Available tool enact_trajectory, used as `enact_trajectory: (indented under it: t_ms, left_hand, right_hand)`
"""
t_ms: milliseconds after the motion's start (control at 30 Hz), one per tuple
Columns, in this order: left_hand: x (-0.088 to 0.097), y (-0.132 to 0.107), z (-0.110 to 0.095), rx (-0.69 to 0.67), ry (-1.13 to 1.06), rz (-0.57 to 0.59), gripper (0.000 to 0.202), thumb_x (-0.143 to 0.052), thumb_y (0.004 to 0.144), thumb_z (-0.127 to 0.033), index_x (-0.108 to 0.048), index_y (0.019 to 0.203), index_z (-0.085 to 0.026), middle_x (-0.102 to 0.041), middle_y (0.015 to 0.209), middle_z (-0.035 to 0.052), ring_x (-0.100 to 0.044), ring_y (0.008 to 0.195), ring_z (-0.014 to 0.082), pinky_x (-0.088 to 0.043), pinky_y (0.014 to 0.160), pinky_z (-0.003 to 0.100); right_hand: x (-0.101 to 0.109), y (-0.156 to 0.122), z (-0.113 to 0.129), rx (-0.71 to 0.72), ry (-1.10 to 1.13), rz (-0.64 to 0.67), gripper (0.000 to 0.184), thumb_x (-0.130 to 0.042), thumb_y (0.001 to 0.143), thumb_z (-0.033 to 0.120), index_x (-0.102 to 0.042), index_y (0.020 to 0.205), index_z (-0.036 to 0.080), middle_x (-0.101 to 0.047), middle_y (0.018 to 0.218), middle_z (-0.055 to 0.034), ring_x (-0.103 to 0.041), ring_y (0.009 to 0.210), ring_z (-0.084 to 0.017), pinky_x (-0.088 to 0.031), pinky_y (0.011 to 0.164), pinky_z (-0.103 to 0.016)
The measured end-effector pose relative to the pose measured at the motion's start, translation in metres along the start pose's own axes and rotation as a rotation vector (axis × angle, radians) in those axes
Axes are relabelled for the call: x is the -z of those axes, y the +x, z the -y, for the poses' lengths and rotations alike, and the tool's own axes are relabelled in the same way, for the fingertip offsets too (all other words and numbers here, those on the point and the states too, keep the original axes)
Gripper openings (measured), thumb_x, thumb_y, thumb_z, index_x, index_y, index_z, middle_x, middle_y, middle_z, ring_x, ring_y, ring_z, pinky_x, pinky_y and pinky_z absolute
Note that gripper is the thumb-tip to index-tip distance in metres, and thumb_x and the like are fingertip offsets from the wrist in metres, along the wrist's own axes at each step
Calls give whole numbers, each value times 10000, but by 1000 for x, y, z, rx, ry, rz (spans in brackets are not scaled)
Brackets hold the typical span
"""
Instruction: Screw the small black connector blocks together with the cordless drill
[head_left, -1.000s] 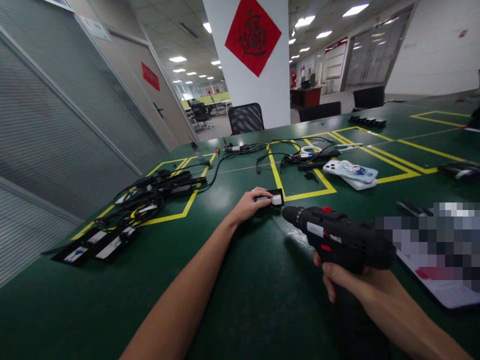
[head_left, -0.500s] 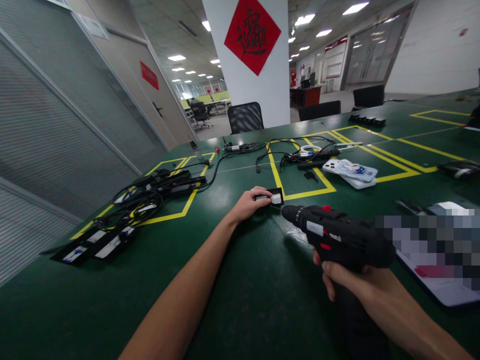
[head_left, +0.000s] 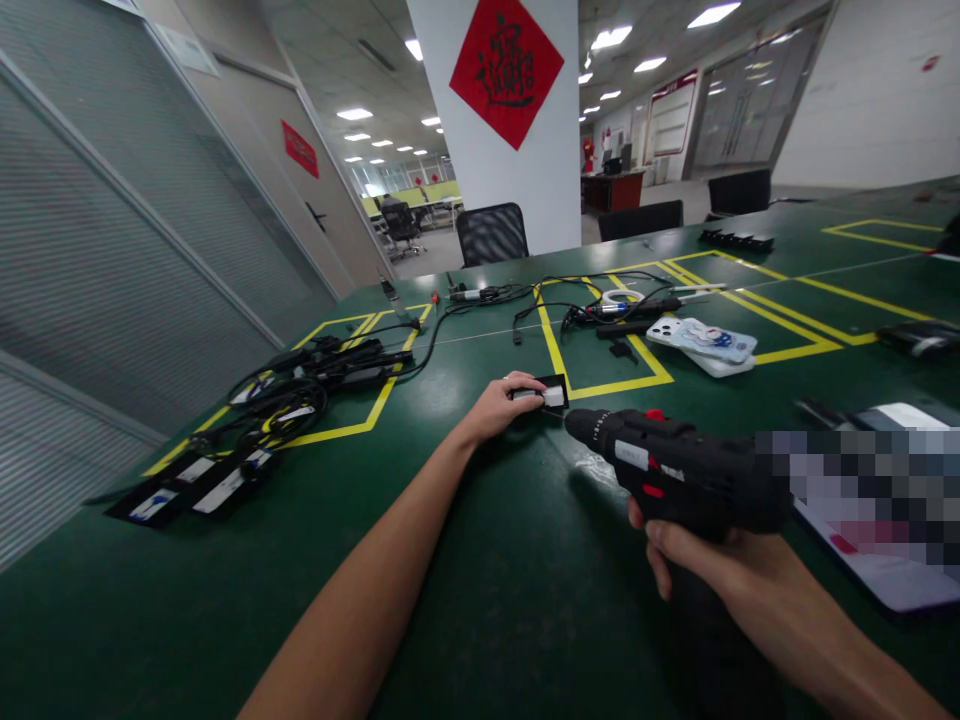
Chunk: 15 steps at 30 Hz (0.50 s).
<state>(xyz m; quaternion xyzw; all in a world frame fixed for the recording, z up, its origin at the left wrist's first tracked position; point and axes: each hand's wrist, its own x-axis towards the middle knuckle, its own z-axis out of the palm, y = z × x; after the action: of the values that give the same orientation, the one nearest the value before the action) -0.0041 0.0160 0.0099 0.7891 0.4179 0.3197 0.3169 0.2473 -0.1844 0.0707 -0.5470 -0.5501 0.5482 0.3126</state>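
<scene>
My left hand reaches out over the green table and pinches a small black box with a white label, holding it down on the surface. My right hand grips the handle of a black cordless drill with red details. The drill's nose points left at the box, its tip touching or almost touching the box's right edge.
A tangle of black adapters and cables lies at the left inside yellow tape lines. Phones in cases and more cables lie further back. A flat device lies at the right. Office chairs stand behind the table.
</scene>
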Motion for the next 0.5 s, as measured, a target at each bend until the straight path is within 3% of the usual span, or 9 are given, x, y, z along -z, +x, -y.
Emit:
enact_trajectory:
  t_ms: [333,500]
  left_hand:
    - [0,0,1,2,2,-1,298,-614,748,-350,-664,999,-198,-572,1104,52,-537,1032,191,-388,952,334]
    - [-2,-1,0,-7,26,-47,282,-612,743,-333,-666,982,-191,-568,1089,58,-539,1019,192,-411,929,332]
  right_hand:
    - [-4,-1,7,13,-16,-80,224,-508,831,411,-613,821,213,-609,595,25,-585,654,-170,-420,679,-285]
    - [-5,-11,9,37,-69,-127,300,-502,815,447,-658,948,228,-599,622,6,-581,613,-190,-478,625,-296]
